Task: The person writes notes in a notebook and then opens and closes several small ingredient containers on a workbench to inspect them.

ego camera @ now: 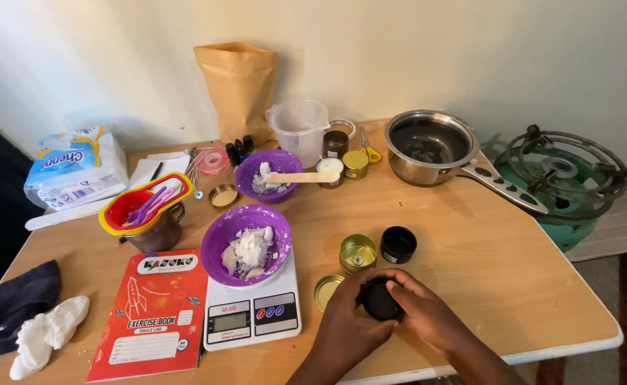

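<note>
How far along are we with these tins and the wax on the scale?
Done: white wax chunks sit in the purple bowl on the scale, and the gold tin has a wick standing inside, its lid off beside it. In hand: both hands, left and right, grip a black tin. Left: the pan looks nearly empty, and another black tin stands open.

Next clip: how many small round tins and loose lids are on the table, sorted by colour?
Black round tins: 2, one between both hands, one open
Gold round tins: 2, near the hands, by the pan
Gold loose lids: 2
Total: 6
</note>
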